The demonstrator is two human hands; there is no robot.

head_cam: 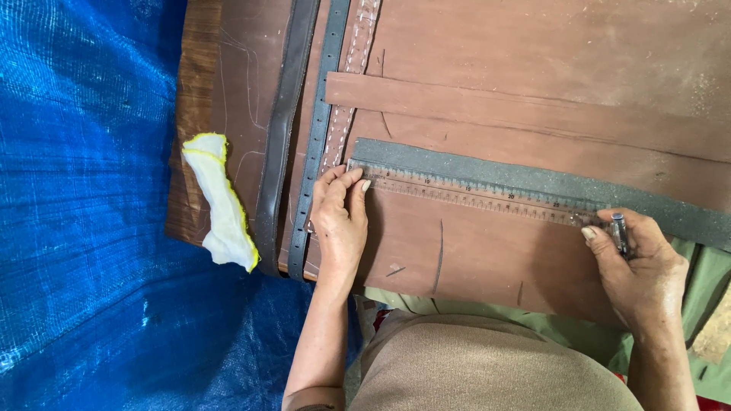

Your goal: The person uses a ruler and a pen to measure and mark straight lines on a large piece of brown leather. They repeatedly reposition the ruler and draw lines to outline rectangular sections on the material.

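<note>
Two hands work over one sheet of brown leather [472, 251] spread on a wooden board [199, 114], with blue tarp [84, 205] to the left. Farthest left on the board lies one white cloth with a yellow edge [221, 205]. Beside it run three belts side by side, long axes going near to far: a dark brown belt [283, 129], a grey punched belt [320, 129] and a stitched tan belt [352, 76].

The left hand [339, 221] is flat, fingers spread and pressing down on the left end of one metal ruler [472, 194]; it grips nothing, only pins. The ruler's long axis runs left to right, tilting slightly nearer toward the right, and it lies along the near edge of one grey strip [548, 183]. A brown leather strip [518, 114] lies farther off, roughly parallel.

The right hand [640, 266] sits at the ruler's right end, fingers curled closed around one dark pen-like tool [620, 232], its tip touching the leather just beside the ruler. The right hand is thus nearer that end, the left nearer the other.
</note>
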